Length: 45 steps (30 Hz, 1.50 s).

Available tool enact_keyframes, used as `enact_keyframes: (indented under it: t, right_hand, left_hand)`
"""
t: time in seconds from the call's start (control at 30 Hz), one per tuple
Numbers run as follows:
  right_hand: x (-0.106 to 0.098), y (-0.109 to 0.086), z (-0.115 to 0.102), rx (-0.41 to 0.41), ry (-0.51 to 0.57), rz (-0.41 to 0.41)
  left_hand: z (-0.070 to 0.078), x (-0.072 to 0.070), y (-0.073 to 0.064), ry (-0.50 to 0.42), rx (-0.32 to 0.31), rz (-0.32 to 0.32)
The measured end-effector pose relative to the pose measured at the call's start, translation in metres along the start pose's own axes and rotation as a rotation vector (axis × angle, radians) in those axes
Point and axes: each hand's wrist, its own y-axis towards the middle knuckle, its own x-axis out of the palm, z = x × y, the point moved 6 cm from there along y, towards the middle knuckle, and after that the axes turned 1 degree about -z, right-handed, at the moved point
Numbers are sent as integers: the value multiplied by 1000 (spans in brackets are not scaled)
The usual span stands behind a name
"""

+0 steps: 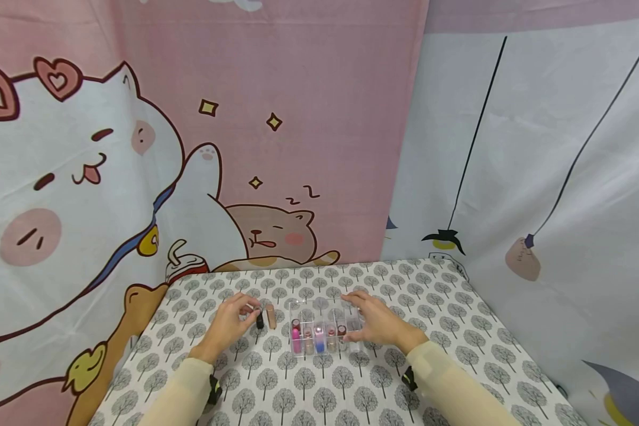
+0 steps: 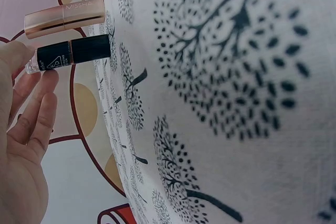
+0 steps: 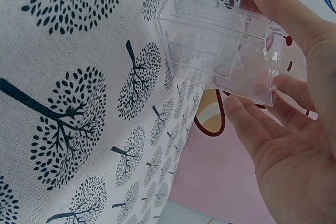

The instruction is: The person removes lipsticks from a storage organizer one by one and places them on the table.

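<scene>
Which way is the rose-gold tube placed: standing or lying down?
Standing upright: in the sideways left wrist view, the rose-gold tube rises lengthwise from the patterned tablecloth, beside the black tube.

Box [image 1: 322, 305] is lying on table [image 1: 325, 381]. Lipsticks [image 1: 319, 340] are sitting in row inside box. Right tube [image 1: 271, 317] is standing left of box; left tube [image 1: 260, 320] is occupying place just beside, farther left, in left hand [image 1: 228, 322]. Right hand [image 1: 375, 319] is touching right end of box. Curtain [image 1: 341, 148] is hanging behind table.
</scene>
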Motion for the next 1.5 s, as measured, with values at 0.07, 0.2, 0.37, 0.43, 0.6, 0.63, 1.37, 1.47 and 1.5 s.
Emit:
enact_keyframes:
  t: [0.07, 0.2, 0.37, 0.43, 0.6, 0.63, 1.37, 1.47, 1.5]
  right_hand:
    - [1, 0, 1, -2, -1, 1]
    - [1, 0, 2, -7, -2, 6]
    - [1, 0, 2, -15, -2, 8]
    - [1, 0, 2, -17, -3, 8]
    - [1, 1, 1, -14, -6, 12]
    - [1, 1, 1, -13, -8, 12]
    - [1, -1, 1, -1, 2, 10]
    - [1, 0, 1, -5, 1, 10]
    - [1, 0, 1, -7, -1, 10]
  left_hand:
    - [-1, 1, 0, 6, -10, -6]
    - [-2, 1, -1, 4, -22, -16]
    - [-3, 1, 0, -1, -36, -26]
    - [-3, 1, 0, 6, -39, -30]
    - [-1, -1, -1, 45, -36, -25]
    - [-1, -1, -2, 56, -33, -22]
    - [11, -9, 1, 151, -21, 39]
    - [15, -10, 2, 167, -5, 49]
    - [16, -10, 2, 169, 0, 51]
